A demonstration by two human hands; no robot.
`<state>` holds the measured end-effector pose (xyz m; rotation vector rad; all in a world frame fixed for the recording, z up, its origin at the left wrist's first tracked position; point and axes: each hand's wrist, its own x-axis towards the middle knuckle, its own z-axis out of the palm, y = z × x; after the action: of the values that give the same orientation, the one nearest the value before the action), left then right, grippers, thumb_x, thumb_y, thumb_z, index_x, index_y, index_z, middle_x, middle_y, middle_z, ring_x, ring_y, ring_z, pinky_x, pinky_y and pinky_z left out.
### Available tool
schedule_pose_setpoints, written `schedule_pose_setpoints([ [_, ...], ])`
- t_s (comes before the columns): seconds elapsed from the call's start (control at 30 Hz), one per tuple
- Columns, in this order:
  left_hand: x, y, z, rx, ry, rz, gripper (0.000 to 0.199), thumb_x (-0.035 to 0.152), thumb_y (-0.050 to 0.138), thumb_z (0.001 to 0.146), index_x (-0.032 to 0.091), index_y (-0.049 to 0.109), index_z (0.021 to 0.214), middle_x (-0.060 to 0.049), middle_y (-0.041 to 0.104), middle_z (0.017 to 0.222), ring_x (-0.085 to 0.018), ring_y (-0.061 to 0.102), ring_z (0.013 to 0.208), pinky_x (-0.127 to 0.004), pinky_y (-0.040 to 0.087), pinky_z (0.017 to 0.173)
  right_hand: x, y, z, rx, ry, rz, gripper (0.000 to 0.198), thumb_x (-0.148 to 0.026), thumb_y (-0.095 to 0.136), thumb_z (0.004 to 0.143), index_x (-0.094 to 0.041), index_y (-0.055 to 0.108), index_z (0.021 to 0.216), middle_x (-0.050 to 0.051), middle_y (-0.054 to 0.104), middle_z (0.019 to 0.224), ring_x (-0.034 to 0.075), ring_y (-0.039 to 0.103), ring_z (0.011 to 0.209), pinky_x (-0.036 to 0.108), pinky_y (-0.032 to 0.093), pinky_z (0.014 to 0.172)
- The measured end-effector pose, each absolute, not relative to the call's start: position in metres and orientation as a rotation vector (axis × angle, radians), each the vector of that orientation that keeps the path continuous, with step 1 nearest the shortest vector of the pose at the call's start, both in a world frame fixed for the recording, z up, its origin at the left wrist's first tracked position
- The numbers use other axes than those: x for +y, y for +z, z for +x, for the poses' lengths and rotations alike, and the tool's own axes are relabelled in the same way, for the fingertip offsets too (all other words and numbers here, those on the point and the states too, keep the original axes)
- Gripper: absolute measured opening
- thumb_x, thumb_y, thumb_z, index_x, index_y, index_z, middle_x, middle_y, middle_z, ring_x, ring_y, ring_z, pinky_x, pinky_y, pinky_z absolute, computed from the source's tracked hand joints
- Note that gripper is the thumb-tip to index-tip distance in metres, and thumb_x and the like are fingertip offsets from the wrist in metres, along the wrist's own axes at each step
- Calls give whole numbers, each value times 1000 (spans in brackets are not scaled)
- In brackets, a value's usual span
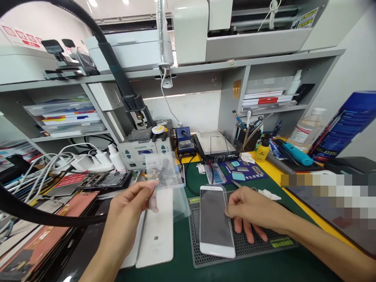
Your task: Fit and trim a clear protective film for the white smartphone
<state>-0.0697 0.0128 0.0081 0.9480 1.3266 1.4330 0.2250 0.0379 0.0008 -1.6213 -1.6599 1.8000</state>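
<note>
A white-framed smartphone (216,219) with a dark grey screen lies face up on a dark perforated mat (202,258). My right hand (246,215) is at its right edge, thumb and forefinger pinched there, the other fingers bent down over the mat. What lies under the fingertips is partly hidden. Raised to the left of the phone, my left hand (132,203) pinches a clear plastic film (179,199) between thumb and fingers. Below that film, a white phone back cover (157,235) with a "mi" logo rests on the table.
Stacked phone parts (44,235) fill the left side. Behind stand a hot-air station (143,152), a soldering station (185,143) and a heating plate (216,145). A yellow bottle (262,150) and tool holder (248,135) stand back right. A black hose (114,62) arches across the left.
</note>
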Motion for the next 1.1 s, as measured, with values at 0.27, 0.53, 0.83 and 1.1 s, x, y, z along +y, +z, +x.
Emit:
schedule_pose_setpoints([
  [0.27,7,6,-67,1345,1365,1002,24,45,80,78,21,75,83,3,64,71,-11,51,67,-19,42,66,40,0,226,-1748,1775,-1645,22,-27,59,88,-16,57,70,5,72,61,12,61,37,16,42,26],
  [0.53,5,7,-64,1337,1386,996,22,41,82,76,21,76,84,1,66,74,-11,52,66,-18,44,63,41,6,223,-1800,1749,-1727,20,-25,60,89,-15,59,73,5,72,61,13,62,38,18,45,28],
  [0.83,5,9,-60,1339,1366,990,19,36,81,77,20,77,86,0,68,74,-11,54,63,-19,44,59,40,0,225,-1866,1688,-1737,26,-32,60,92,-17,57,71,4,72,62,14,63,39,19,47,30],
  [1.1,4,10,-59,1359,1368,950,26,38,86,69,18,77,84,-2,68,74,-12,53,64,-20,42,56,38,8,223,-1883,1675,-1756,28,-33,62,91,-18,54,68,4,72,63,13,62,38,18,46,31],
])
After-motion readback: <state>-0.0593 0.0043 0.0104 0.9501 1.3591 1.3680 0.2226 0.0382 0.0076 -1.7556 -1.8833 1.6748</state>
